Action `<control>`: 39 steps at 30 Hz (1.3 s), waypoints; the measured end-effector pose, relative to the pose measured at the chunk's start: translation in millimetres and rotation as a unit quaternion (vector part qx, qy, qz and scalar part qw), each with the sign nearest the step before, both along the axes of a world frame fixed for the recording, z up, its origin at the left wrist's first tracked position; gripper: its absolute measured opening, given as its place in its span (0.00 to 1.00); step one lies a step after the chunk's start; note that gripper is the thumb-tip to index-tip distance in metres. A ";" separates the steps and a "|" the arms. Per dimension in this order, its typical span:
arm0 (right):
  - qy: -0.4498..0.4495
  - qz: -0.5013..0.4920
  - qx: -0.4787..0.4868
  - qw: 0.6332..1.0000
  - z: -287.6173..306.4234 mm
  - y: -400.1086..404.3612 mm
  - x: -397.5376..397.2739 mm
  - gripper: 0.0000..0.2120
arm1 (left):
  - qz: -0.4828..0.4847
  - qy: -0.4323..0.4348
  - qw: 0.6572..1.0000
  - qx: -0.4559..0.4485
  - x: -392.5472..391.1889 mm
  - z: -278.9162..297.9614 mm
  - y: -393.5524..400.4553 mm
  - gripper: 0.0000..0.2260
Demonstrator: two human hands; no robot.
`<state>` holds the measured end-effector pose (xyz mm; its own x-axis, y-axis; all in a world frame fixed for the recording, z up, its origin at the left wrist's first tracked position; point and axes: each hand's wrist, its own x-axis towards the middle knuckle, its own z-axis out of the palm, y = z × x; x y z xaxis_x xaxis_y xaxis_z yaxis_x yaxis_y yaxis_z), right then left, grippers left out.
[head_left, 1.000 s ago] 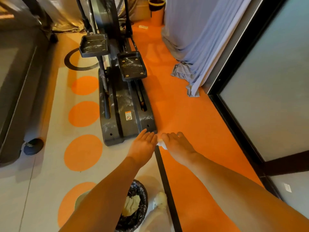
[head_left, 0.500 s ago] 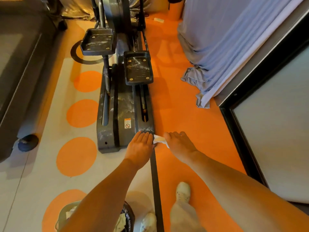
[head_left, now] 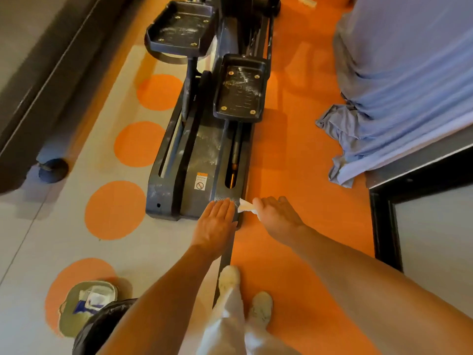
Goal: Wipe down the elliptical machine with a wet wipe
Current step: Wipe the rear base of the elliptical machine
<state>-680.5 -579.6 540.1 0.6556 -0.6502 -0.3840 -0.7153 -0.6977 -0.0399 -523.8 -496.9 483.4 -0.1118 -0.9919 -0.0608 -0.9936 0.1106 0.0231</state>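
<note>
Fingers, left hand [head_left: 216,221]: straight and close together, lying flat on the rear end of the elliptical machine [head_left: 202,139], holding nothing.
Fingers, right hand [head_left: 276,217]: curled down around the wet wipe [head_left: 245,204], holding it just off the machine's rear right corner.
Wet wipe: a small white bunch showing between the two hands, its tip at the edge of the machine's base; whether it touches the base cannot be told.
Elliptical machine: dark base on the floor [head_left: 294,155], running away from the person, dusty and streaked with white.
Near pedal [head_left: 240,87]: on the machine's right side, scuffed white.
Far pedal [head_left: 180,26]: on the machine's left side, further forward and higher.
Warning sticker [head_left: 201,181]: on the base near its rear end, just ahead of the left hand.
Blue cloth [head_left: 399,80]: draped well to the right of the machine, its hem pooling on the floor.
Bin [head_left: 102,326]: black-lined, behind the machine on its left side, beside the person's left arm.
Feet [head_left: 243,301]: light shoes directly behind the machine.
</note>
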 end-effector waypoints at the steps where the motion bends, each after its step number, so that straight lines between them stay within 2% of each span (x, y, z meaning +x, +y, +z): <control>1: -0.007 0.010 -0.006 1.000 -6.1 -10.1 2.2 0.20 | 0.004 0.008 1.000 -0.003 0.8 -3.8 -6.1 0.27; 4: 0.021 0.030 0.027 0.999 -18.7 -30.6 16.9 0.15 | 0.018 0.025 1.000 -0.004 7.4 -18.5 -29.3 0.25; 6: -0.014 0.039 0.009 0.999 -27.2 -46.8 26.6 0.14 | 0.020 0.032 0.999 -0.004 14.2 -29.4 -49.4 0.24; 10: -0.049 0.063 -0.006 0.997 -58.1 -80.4 41.3 0.24 | 0.032 0.048 0.998 0.013 25.3 -47.9 -82.5 0.29; 13: -0.042 0.082 -0.005 0.996 -75.4 -97.7 50.1 0.27 | 0.035 0.060 0.997 0.015 33.7 -65.3 -93.8 0.32; 18: -0.076 0.141 -0.009 0.987 -119.2 -117.3 58.7 0.35 | 0.082 0.092 0.992 -0.022 37.4 -96.9 -107.3 0.29; 23: -0.055 0.191 0.025 0.980 -174.1 -129.0 61.1 0.14 | 0.133 0.097 0.985 -0.042 30.1 -140.2 -102.6 0.25; 25: -0.077 0.216 0.041 0.972 -197.6 -132.1 58.5 0.15 | 0.149 0.093 0.983 -0.049 24.5 -160.1 -98.6 0.24; 27: -0.111 0.253 0.033 0.961 -224.2 -135.9 56.9 0.23 | 0.171 0.096 0.979 -0.056 17.0 -183.9 -95.7 0.21; 29: -0.153 0.272 0.025 0.950 -250.3 -139.6 55.5 0.24 | 0.196 0.098 0.972 -0.083 9.7 -209.3 -94.5 0.17; 32: -0.171 0.311 0.030 0.935 -289.2 -146.4 49.8 0.19 | 0.225 0.105 0.962 -0.114 -3.2 -247.4 -92.1 0.09; 34: -0.162 0.312 0.025 0.936 -311.6 -150.3 50.4 0.15 | 0.241 0.106 0.958 -0.114 -10.2 -272.1 -89.0 0.10; 36: -0.170 0.329 0.020 0.929 -331.8 -155.1 52.7 0.05 | 0.250 0.097 0.956 -0.120 -11.7 -293.6 -89.0 0.12; 39: -0.180 0.355 0.000 0.917 -352.0 -167.2 65.6 0.18 | 0.271 0.090 0.950 -0.124 -7.0 -319.2 -94.4 0.12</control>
<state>-614.8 -746.8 188.2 0.9982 -0.0105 -0.0595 -0.0213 -0.9826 -0.1843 -530.7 -591.3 164.3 0.4330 -0.8882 0.1536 -0.8888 -0.3922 0.2372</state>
